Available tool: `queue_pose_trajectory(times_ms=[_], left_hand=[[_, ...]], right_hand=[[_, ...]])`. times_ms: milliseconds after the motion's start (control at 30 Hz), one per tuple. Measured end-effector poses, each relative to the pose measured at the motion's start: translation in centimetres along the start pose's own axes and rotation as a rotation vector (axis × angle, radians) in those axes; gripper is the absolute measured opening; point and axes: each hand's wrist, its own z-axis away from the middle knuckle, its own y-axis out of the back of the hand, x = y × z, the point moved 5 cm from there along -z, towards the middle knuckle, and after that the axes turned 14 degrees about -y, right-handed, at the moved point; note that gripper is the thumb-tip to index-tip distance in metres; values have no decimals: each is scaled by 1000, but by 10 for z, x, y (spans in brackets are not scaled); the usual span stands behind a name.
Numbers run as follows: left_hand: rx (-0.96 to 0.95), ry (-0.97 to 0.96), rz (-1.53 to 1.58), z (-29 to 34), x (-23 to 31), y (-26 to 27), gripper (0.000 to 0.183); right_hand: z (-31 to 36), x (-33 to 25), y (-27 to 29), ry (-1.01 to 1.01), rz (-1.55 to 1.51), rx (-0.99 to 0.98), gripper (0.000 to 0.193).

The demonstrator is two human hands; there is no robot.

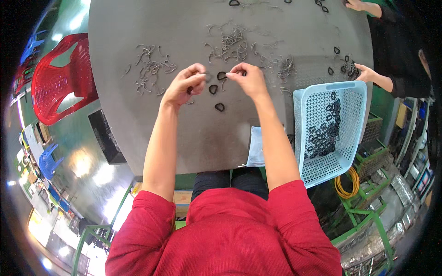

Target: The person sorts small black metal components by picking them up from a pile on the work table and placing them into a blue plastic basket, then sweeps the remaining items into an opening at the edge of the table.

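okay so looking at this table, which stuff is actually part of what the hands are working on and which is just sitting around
In the work:
left hand and right hand, pinching a small black ring
black rings on the grey table
thin trimmed strips
blue basket holding finished rings

Lying about:
red chair
yellow cable coil
another person's hand

A grey work table [138, 138] is filling the middle of the view. Left of it a red plastic chair [60, 78] and blue stools [48, 161] are standing on a glossy floor [87, 161] — ceiling lights are glaring off it — while green metal racks [368, 216] are lining the right.
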Motion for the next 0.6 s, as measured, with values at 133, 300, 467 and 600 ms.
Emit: queue_pose_trajectory(times_ms=[133, 300, 467, 600], left_hand=[[-77, -142, 309, 17, 3, 8, 12], [225, -91, 173, 30, -9, 15, 9], [460, -223, -1071, 34, -22, 12, 27], [354, -152, -1387, 28, -33, -10, 26]], right_hand=[[10, -27, -28, 96, 379, 362, 20], [2, -19, -28, 31, 202, 136, 22], [46, -6, -6, -138, -719, -522, 19], [47, 22, -31, -10, -153, -300, 24]])
